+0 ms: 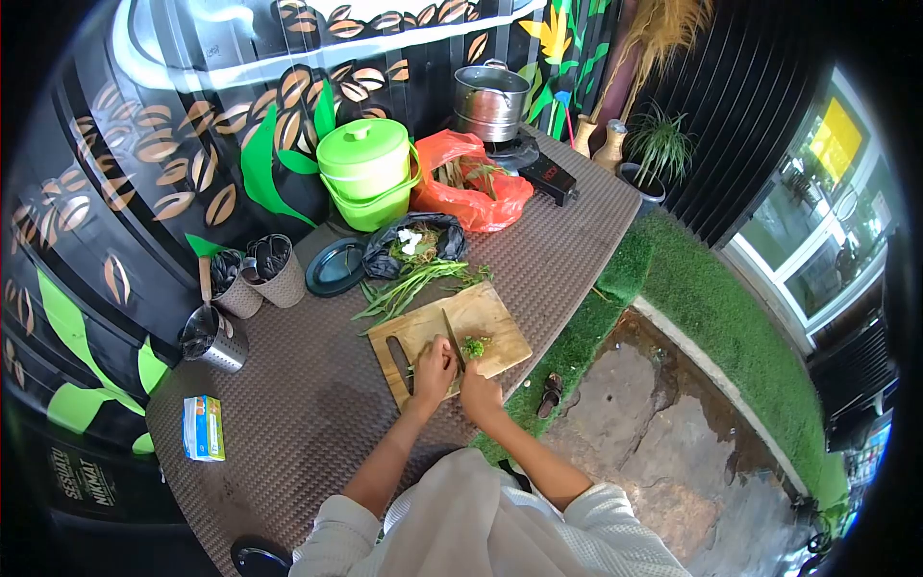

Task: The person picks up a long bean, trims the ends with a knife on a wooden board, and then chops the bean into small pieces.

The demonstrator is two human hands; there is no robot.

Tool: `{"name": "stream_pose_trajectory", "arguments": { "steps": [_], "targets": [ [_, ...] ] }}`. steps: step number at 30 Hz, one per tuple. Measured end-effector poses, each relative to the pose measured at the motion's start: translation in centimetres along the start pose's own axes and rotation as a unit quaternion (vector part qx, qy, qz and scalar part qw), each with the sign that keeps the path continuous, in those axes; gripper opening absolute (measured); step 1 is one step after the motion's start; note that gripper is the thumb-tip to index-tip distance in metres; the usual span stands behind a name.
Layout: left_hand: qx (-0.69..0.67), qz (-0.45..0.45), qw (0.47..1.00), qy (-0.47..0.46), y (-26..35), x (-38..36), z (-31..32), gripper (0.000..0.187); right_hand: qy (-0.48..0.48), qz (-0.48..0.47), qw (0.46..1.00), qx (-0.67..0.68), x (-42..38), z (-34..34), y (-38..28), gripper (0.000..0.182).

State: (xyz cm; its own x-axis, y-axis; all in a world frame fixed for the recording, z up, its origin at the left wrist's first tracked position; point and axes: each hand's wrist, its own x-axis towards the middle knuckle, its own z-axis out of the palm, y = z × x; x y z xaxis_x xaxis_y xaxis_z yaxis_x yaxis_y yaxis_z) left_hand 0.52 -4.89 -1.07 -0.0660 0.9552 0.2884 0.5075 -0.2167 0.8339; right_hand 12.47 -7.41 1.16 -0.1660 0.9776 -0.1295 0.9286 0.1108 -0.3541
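Note:
A wooden cutting board (492,306) with a slot handle lies near the table's front edge. My right hand (479,392) is closed around the handle of a kitchen knife (450,329), its blade pointing away from me across the board. Beside the blade, my left hand (436,367) is curled down on the board, with bits of green stalk showing at its left side; most of what it holds is hidden. A small heap of chopped greens (474,346) sits right of the knife. Long green stalks (413,287) lie just beyond the board.
Behind the board are a black bag (385,262), a dark plate (335,267), a green lidded bucket (363,159) and an orange bag (452,149). A steel pot (490,101) stands on a portable stove (550,178). Utensil holders (274,274) and a tissue pack (203,428) are left.

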Motion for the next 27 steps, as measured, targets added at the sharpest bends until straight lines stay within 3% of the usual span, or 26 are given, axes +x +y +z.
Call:
{"name": "stream_pose_trajectory", "arguments": {
  "steps": [8, 12, 14, 15, 17, 21, 23, 27],
  "targets": [
    [0.022, 0.05, 0.998, -0.028, 0.5, 0.2, -0.8, 0.023, -0.026, -0.055, 0.998, 0.022, 1.9, -1.2, 1.5, 0.032],
    [0.031, 0.043, 0.998, -0.028, -0.6, 0.8, -0.2, 0.023, -0.016, -0.013, 1.0, 0.013, -0.1, -0.1, 0.5, 0.031],
    [-0.077, -0.042, 0.995, -0.043, -0.6, 1.1, -0.2, 0.025, -0.024, 0.011, 1.0, 0.009, -0.3, 0.0, 0.1, 0.022],
    [-0.077, -0.043, 0.995, -0.045, -0.1, 1.2, -0.2, 0.025, -0.025, 0.013, 1.0, 0.009, 0.3, 0.2, 0.6, 0.022],
    [-0.048, -0.027, 0.998, -0.022, 1.0, 1.3, -0.7, 0.025, -0.022, -0.056, 0.998, 0.012, 2.1, 0.5, 1.8, 0.031],
    [-0.014, -0.038, 0.999, -0.009, 0.5, 0.2, 0.1, 0.025, -0.02, -0.063, 0.997, 0.034, 1.5, -0.9, 1.4, 0.027],
    [0.0, -0.006, 1.0, -0.012, 0.6, -0.3, 0.2, 0.024, 0.004, -0.019, 1.0, 0.012, 0.1, -0.2, 0.7, 0.018],
    [0.006, 0.012, 1.0, 0.009, 1.4, -0.4, -0.4, 0.023, -0.002, -0.031, 0.999, 0.01, 0.6, 0.7, 1.0, 0.02]
  ]
}}
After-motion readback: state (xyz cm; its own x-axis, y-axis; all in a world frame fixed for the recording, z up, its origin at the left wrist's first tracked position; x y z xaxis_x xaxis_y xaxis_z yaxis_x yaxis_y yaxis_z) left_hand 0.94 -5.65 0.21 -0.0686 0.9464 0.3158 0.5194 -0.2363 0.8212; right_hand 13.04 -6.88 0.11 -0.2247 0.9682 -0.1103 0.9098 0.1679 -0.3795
